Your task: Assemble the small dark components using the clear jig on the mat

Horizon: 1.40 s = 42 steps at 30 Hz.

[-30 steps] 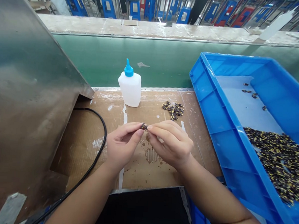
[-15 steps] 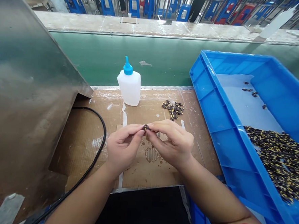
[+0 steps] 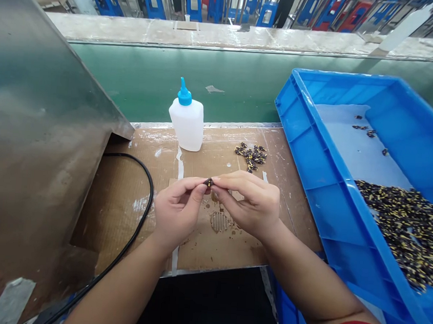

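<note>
Between the fingertips of both hands is a small black-and-yellow piece [image 3: 209, 182], too small to tell its exact kind. My left hand [image 3: 179, 208] pinches its left side with thumb and forefinger. On the right side, my right hand [image 3: 248, 203] grips it the same way. The fingertips cover part of the piece. Just beyond my right hand, a loose pile of similar black-and-yellow pieces [image 3: 252, 157] lies on the cardboard-covered table [image 3: 140, 216]. Behind my left hand stands a white squeeze bottle [image 3: 188, 123] with a blue nozzle cap.
A large blue crate [image 3: 312, 153] at the right holds many more such pieces. A metal housing [image 3: 46, 122] fills the left side, with a black cable [image 3: 149, 197] curving beside it. Past the table runs a green belt [image 3: 141, 74]; blue stools [image 3: 153, 2] stand farther back.
The piece looks slightly turned between my fingertips, its yellow marks showing a little differently. Both hands keep their pinch, and the view has shifted slightly.
</note>
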{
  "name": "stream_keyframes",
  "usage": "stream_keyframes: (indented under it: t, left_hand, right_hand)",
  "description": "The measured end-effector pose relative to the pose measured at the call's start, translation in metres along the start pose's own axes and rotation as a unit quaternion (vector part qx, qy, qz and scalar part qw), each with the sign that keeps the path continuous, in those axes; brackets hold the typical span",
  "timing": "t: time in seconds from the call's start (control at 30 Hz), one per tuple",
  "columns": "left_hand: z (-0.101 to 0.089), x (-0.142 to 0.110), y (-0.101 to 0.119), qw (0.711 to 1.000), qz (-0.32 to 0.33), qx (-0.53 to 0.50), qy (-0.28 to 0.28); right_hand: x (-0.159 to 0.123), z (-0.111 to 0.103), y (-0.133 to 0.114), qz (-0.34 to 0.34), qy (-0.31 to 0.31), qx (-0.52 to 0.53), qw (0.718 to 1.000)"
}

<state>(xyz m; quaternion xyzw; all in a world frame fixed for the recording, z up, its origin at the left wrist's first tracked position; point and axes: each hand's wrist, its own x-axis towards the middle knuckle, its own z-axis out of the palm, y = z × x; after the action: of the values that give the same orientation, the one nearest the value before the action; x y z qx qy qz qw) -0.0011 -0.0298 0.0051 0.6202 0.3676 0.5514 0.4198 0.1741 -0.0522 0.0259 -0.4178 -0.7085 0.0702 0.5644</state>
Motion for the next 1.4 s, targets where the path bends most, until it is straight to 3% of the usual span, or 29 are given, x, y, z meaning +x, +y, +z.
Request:
stream_keyframes:
  t: [0.3,0.43,0.53,0.67,0.97,1.2,1.4]
  left_hand:
    - [0.000,0.001,0.002,0.999,-0.037,-0.019,-0.010]
    - [0.002,0.001,0.000,1.000,-0.027,-0.006,0.012]
    - [0.004,0.002,0.003,0.998,-0.043,-0.011,0.038]
    - [0.005,0.003,0.007,0.993,-0.093,-0.034,0.061]
    - [0.002,0.005,0.005,0.990,-0.120,-0.053,0.041]
    - [0.003,0.005,0.007,0.991,-0.103,-0.088,0.019]
    - [0.004,0.007,0.008,0.992,-0.072,-0.101,0.030]
  right_hand:
    - [-0.002,-0.005,0.001,0.072,-0.027,0.041,0.996]
    - [-0.001,-0.004,0.000,0.062,-0.025,0.029,0.997]
    - [-0.003,-0.004,-0.002,0.095,-0.026,0.031,0.995]
    - [-0.007,-0.002,-0.003,0.168,0.009,0.060,0.984]
    - [-0.008,-0.001,0.006,0.221,0.042,0.127,0.966]
    - [-0.014,0.002,0.007,0.202,-0.020,0.133,0.970]
    - [-0.011,0.003,0.008,0.238,-0.054,0.217,0.945]
